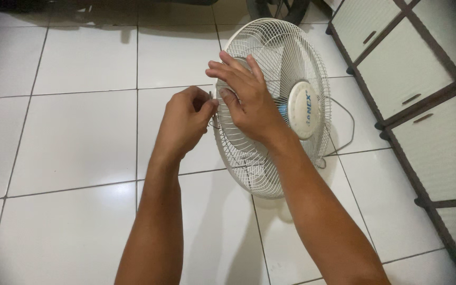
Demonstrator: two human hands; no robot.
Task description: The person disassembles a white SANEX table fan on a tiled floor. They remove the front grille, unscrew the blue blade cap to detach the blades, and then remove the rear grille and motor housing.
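A white electric fan (275,105) stands on the white tiled floor (69,137), its round wire guard (296,58) turned toward the right of the view, with a white round hub cap (303,110) at the middle of the grille and a bit of blue showing just behind it. Both hands meet at the left rim of the guard. The left hand (183,124) is curled, its thumb and forefinger pinched together on a small dark clip or wire end (210,97) at the rim (too small to tell which). The right hand (249,100) lies over the front of the grille, its fingers spread and stretched flat along the wires and its thumb tucked down against the rim, close to the left hand's fingertips. The right forearm crosses in front of the lower part of the guard and hides some of it. A thin grey cord (347,126) loops on the floor behind the fan. To the right, near the fan, stands a pale cabinet (423,95) with dark framing and small handles.
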